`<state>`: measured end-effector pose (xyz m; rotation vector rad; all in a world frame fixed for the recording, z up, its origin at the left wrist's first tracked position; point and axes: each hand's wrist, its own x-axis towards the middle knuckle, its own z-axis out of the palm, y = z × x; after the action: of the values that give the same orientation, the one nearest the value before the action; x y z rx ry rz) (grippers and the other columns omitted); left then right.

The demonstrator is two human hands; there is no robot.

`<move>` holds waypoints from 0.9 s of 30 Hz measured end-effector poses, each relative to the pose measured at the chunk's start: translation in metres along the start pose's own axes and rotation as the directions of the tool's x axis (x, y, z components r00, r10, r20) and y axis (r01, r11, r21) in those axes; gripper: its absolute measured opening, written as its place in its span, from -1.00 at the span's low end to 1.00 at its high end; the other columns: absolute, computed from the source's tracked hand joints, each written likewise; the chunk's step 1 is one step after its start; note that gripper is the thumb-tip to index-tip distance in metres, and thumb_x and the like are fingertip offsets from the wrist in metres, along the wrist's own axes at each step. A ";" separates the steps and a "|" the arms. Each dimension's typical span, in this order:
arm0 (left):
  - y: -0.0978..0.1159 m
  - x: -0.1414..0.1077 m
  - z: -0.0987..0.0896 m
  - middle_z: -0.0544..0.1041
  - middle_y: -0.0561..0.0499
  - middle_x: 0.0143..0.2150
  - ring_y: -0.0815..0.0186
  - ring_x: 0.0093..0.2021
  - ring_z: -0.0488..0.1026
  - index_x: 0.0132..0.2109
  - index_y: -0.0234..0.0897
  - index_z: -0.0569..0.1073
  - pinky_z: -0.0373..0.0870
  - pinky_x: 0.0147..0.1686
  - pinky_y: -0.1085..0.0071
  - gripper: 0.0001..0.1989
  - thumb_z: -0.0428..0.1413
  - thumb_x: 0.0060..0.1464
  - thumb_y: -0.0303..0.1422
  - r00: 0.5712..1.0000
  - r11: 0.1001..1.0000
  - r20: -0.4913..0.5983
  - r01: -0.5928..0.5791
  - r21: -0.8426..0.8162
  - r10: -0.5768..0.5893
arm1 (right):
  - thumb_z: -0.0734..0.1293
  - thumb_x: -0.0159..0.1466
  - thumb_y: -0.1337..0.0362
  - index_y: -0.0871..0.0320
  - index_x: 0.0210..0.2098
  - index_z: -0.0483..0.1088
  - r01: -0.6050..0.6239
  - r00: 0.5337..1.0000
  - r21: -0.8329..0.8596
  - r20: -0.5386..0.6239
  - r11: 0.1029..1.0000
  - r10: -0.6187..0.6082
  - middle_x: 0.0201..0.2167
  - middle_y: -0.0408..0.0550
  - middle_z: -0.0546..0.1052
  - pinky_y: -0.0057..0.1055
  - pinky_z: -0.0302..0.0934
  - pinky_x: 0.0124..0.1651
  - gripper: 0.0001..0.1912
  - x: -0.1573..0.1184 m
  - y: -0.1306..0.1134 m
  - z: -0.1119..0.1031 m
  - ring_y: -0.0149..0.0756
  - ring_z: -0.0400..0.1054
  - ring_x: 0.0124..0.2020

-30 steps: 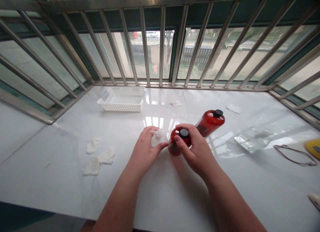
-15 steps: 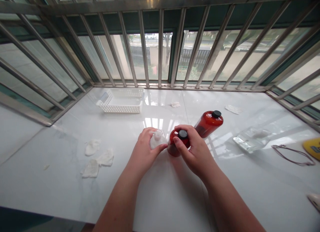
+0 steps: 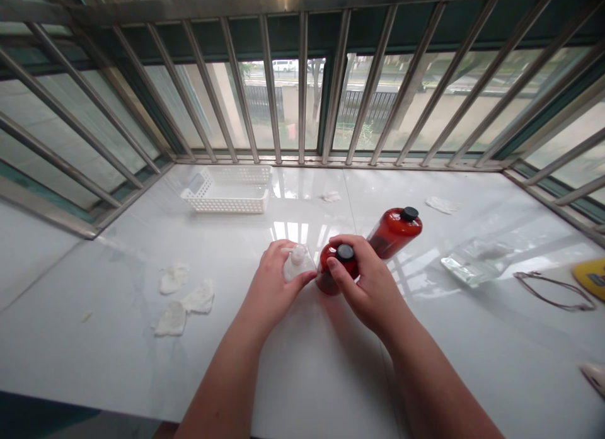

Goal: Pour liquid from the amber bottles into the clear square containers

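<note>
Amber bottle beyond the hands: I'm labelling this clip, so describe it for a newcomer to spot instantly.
From the barred window, come down onto the glossy white counter. Just beyond the right hand sits an amber bottle with a black cap. Unlike the similar bottle under that hand, it is untouched.

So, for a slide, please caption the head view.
Left hand holds a clear plastic piece while right hand grips a capped amber bottle, beside a second amber bottle.
</note>
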<state>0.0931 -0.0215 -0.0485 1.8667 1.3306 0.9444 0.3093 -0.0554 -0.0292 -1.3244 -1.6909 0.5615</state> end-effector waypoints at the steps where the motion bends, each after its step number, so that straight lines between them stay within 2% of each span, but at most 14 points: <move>1: 0.000 0.000 0.000 0.52 -0.09 0.23 0.01 0.31 0.48 0.07 -0.08 0.59 0.38 0.39 0.01 -0.69 0.43 0.23 -0.27 1.000 1.000 0.000 -0.004 0.003 0.004 | 0.35 0.52 0.14 -0.03 0.12 0.43 -0.001 1.000 0.000 -0.002 1.000 0.001 0.08 -0.01 0.58 -0.13 0.38 0.15 -0.79 0.000 0.001 0.000 -0.05 0.51 0.09; 9: -0.002 0.001 0.000 0.52 -0.10 0.23 -0.01 0.29 0.49 0.06 -0.12 0.59 0.38 0.39 0.01 -0.69 0.42 0.23 -0.21 1.000 1.000 -0.007 -0.005 0.024 0.005 | 0.36 0.51 0.15 -0.03 0.11 0.43 0.018 1.000 0.029 -0.001 0.999 -0.018 0.07 -0.04 0.57 -0.16 0.37 0.17 -0.80 0.001 0.002 0.000 -0.10 0.49 0.09; 27: -0.003 -0.001 0.003 0.48 -0.11 0.25 0.00 0.31 0.45 0.09 -0.10 0.54 0.36 0.39 -0.02 -0.68 0.41 0.27 -0.26 1.000 1.000 0.001 -0.010 0.023 0.010 | 0.34 0.52 0.14 -0.03 0.12 0.43 -0.007 1.000 -0.001 0.001 1.000 0.007 0.07 0.00 0.58 -0.10 0.40 0.15 -0.79 0.000 -0.001 0.001 -0.04 0.51 0.08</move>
<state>0.0939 -0.0225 -0.0527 1.8920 1.3384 0.9371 0.3082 -0.0559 -0.0290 -1.3307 -1.6886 0.5659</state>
